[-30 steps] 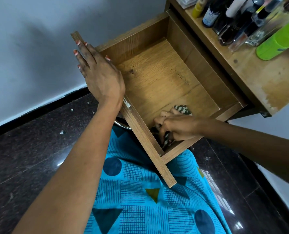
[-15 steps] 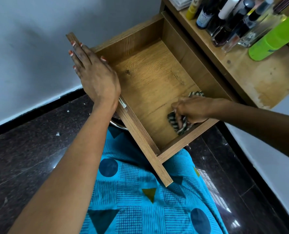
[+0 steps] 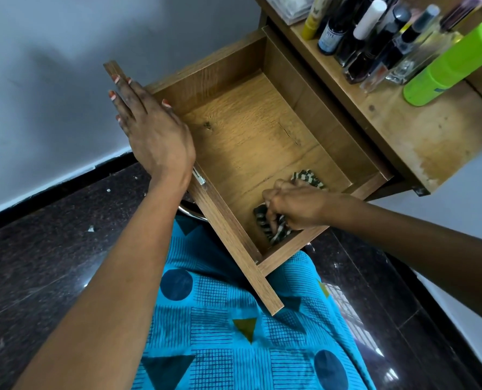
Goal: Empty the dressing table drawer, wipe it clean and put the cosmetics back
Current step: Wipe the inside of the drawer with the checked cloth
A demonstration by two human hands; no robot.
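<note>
Two hands work the open drawer (image 3: 251,130): the left hand (image 3: 152,133) lies flat on its front panel, fingers spread. Right hand (image 3: 296,205) fingers pinch a striped cloth (image 3: 307,177) at the near corner, beside bottles (image 3: 375,40) on the table (image 3: 420,130).

Over a lap in blue patterned cloth, the left hand (image 3: 155,136) lies flat on the front panel of the open wooden drawer (image 3: 304,88) while the right hand (image 3: 296,205) presses a striped cloth (image 3: 308,178) onto its bare floor near the right corner.

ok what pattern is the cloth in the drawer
The cloth has dark green and white stripes, seen in the head view.
</note>
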